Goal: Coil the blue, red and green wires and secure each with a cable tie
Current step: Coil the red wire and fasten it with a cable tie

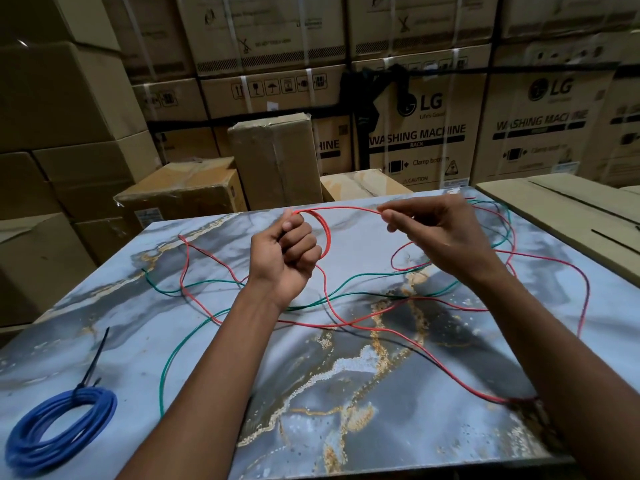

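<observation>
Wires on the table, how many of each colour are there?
Blue wire, coiled and tied: 1
Red wire, held by left hand and right hand: 1
Green wire, loose: 1
Total: 3

Stacked cardboard cartons (419,140) fill the whole upper half of the frame like a wall, several printed "LG Washing Machine" at upper right. A marble-patterned blue-grey tabletop (398,410) with gold veins spans the lower half. The light is dim, darkest in the upper corners.
</observation>
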`<state>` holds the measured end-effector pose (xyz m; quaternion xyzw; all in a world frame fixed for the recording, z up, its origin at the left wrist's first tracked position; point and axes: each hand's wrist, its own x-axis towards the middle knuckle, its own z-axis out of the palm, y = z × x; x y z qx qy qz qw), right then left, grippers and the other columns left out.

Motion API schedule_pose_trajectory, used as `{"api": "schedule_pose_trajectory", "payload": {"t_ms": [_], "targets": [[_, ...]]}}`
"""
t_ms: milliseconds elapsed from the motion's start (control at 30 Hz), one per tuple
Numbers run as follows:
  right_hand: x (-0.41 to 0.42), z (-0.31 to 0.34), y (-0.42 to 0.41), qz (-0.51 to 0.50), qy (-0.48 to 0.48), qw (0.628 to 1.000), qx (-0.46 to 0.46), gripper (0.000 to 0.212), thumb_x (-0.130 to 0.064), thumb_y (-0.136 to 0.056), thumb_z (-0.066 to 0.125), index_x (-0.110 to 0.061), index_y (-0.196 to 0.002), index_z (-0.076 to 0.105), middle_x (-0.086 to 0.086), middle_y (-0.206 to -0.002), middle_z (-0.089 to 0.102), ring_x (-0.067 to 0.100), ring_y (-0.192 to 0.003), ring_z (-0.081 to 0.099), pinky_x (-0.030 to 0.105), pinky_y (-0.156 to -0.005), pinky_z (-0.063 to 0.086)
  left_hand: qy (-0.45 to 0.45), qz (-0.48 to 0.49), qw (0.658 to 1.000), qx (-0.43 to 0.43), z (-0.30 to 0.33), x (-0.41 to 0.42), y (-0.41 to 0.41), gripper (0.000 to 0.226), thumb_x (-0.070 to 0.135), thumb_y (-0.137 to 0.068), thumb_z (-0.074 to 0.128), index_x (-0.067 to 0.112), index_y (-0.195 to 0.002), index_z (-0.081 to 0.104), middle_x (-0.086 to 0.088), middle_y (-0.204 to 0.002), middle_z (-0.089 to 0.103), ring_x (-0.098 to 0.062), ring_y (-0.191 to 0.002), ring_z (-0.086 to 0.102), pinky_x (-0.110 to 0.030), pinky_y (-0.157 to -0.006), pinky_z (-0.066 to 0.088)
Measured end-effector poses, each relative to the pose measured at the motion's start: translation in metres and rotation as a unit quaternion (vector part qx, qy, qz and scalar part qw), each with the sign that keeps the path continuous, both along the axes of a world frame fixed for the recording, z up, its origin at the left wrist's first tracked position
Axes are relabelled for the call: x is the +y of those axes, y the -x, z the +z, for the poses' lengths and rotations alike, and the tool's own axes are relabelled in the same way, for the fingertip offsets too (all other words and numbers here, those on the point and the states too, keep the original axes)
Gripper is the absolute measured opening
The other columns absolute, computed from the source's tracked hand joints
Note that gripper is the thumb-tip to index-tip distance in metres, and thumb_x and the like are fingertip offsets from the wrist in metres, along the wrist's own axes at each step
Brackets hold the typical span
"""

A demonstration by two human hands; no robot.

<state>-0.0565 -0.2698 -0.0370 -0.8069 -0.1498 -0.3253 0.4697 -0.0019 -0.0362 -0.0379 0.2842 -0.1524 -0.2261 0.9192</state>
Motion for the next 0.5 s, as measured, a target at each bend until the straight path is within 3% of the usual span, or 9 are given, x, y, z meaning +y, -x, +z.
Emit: {"api": "schedule_pose_trajectory", "payload": {"t_ms": [33,133,300,500], "targets": [[-0.001,-0.002,-0.001,-0.013,0.025,1.000,-0.001,0.017,-0.023,-0.093,0.075,-0.018,-0.109,0.080,-0.002,-0.085,0.078,0.015,-0.077,0.074,0.038,-0.065,0.060,0.011,0.009,1.000,0.004,0.000,0.002,-0.003,0.042,0.024,-0.100,0.039,0.018,-0.060,0.047,0.007,-0.044,0.025,-0.009,-0.045,0.006,-0.021,-0.041,0.012],[-0.007,-0.009,-0.005,-0.037,0.120,0.992,-0.026,0.022,-0.014,-0.095,0.072,-0.019,-0.115,0.078,-0.005,-0.089,0.077,0.005,-0.081,0.074,0.038,-0.072,0.062,0.066,0.068,0.995,0.034,-0.001,0.014,-0.014,0.043,0.014,-0.100,0.033,0.017,-0.060,0.047,0.006,-0.043,0.025,-0.009,-0.039,0.010,-0.021,-0.038,0.015],[-0.003,-0.015,-0.011,-0.095,0.213,0.969,-0.087,0.038,0.000,-0.095,0.066,-0.020,-0.126,0.073,0.002,-0.088,0.073,0.019,-0.075,0.069,0.033,-0.065,0.055,0.100,0.193,0.971,0.098,-0.004,0.037,-0.029,0.033,0.006,-0.094,0.032,0.017,-0.064,0.041,0.006,-0.043,0.022,-0.008,-0.032,0.018,-0.021,-0.034,0.018],[0.025,-0.022,-0.002,-0.055,0.350,0.935,-0.024,0.025,-0.023,-0.092,0.069,-0.029,-0.115,0.078,0.001,-0.088,0.069,0.027,-0.074,0.067,0.037,-0.063,0.054,0.059,0.190,0.977,0.070,-0.005,0.027,-0.025,0.041,0.010,-0.104,0.026,0.017,-0.068,0.043,0.007,-0.046,0.026,-0.007,-0.034,0.021,-0.022,-0.036,0.024]]}}
